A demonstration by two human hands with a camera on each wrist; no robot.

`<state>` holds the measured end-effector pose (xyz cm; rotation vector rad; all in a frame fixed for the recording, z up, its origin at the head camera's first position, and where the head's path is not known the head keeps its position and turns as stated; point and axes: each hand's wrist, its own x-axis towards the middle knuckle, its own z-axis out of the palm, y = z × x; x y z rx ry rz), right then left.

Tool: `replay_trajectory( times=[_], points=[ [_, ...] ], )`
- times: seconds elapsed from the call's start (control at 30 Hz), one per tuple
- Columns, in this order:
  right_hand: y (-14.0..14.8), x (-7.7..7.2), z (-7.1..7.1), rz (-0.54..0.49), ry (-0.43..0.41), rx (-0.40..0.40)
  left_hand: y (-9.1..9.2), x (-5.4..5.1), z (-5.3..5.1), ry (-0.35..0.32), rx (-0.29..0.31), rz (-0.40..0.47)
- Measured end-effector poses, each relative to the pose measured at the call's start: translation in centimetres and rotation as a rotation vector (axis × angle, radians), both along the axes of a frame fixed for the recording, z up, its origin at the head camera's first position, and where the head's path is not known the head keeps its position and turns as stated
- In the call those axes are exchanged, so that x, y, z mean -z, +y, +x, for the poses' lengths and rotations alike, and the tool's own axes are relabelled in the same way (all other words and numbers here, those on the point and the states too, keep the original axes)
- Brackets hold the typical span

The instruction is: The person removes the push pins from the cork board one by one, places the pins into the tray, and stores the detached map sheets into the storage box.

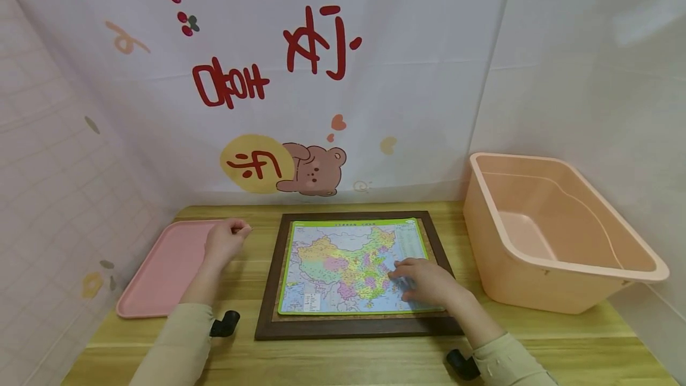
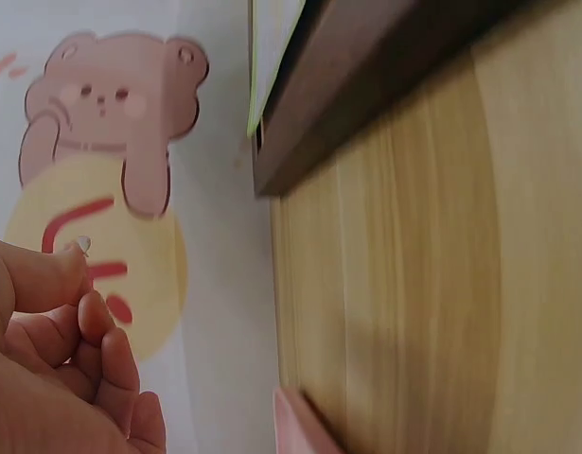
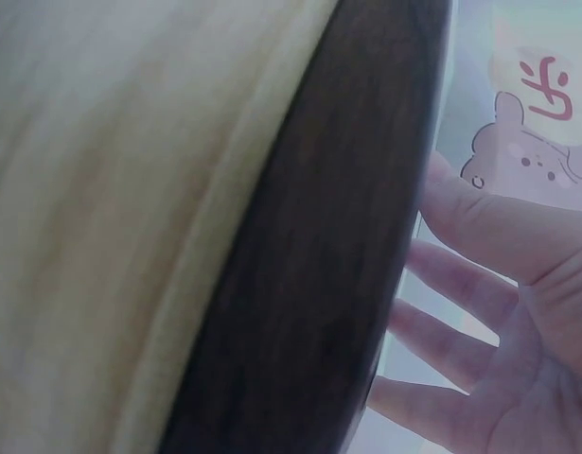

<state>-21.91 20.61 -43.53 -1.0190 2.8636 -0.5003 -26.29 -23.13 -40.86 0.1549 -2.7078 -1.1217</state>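
Our left grip [image 1: 223, 245] pinches a tiny pale piece [image 2: 83, 244] that slackening could drop; our right grip [image 1: 426, 282], spread, might nudge the map [image 1: 337, 264].

Tray [image 1: 170, 273] left of the left grip [image 1: 227, 240]; map [image 1: 343, 267] on framed board [image 1: 270, 290] under right grip [image 1: 426, 282]; tub [image 1: 536, 279] farther right.

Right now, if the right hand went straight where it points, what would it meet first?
Likely the map: the fingers of the right hand reach over it, though whether they touch it is unclear.
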Motion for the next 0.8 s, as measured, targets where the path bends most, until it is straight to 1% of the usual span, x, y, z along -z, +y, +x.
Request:
replay_trajectory(
  times=[0.17, 0.3, 0.43, 0.6, 0.8],
  points=[
    [0.0, 0.1, -0.1, 0.007, -0.002, -0.001, -1.9, -0.5, 0.5, -0.013, -0.050, -0.010],
    [0.0, -0.1, 0.0, 0.012, -0.007, 0.004, -3.5, -0.5, 0.6, -0.047, -0.062, -0.031],
    [0.0, -0.1, 0.1, 0.016, -0.012, 0.011, -5.0, -0.3, 0.9, -0.092, -0.071, -0.062],
    [0.0, 0.1, 0.0, 0.008, -0.008, 0.006, -6.4, 0.0, 1.2, -0.113, -0.088, -0.089],
    [0.0, 0.3, 0.0, -0.003, 0.007, -0.007, -7.8, 0.6, 1.6, -0.133, -0.114, -0.122]
  ],
)
